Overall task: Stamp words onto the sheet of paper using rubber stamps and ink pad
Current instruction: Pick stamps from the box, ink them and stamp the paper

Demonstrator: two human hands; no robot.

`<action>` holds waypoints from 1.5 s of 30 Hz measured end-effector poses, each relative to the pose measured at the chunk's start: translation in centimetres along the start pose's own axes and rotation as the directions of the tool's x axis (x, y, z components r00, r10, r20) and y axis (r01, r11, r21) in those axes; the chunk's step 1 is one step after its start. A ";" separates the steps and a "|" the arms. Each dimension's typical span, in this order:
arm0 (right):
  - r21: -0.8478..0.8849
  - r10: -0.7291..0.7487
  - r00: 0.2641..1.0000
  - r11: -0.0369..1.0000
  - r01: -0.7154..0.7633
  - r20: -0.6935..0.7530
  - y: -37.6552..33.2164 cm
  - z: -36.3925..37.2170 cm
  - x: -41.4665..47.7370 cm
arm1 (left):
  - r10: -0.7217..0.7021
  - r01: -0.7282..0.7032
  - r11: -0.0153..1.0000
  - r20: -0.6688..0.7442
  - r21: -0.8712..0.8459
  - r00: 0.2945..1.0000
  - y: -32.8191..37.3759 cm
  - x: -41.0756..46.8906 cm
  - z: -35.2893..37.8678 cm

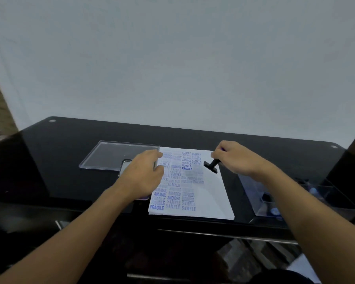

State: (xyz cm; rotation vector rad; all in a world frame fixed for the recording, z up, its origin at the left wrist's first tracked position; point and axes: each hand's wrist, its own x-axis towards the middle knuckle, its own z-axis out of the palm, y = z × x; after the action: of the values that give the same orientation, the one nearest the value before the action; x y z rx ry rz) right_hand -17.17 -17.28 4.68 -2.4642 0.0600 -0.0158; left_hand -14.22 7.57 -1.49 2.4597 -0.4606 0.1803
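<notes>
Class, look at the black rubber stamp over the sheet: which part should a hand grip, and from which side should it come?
Grip the black rubber stamp by its upright handle, coming from above and the right, as the right hand does. The wide flat base faces the paper and must stay clear.

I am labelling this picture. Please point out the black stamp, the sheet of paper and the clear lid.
black stamp (212,166): head view, on its handle.
sheet of paper (215,197): head view, on its unprinted right part.
clear lid (115,155): head view, on its flat middle.

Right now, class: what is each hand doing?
Left hand: open, resting flat on the sheet of paper's left edge.
Right hand: closed, holding a black rubber stamp.
</notes>
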 end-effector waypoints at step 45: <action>-0.223 -0.282 0.901 0.904 0.364 0.329 -12.5 16.9 6.7 | -0.196 0.199 0.950 -0.034 0.239 0.980 -16.0 -1.7 -1.0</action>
State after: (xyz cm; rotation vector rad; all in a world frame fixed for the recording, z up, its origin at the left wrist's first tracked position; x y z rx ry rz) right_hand -9.53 2.74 -0.67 -2.7017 -0.5155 0.2229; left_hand -9.89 20.54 -9.99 2.7230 -0.1932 0.1739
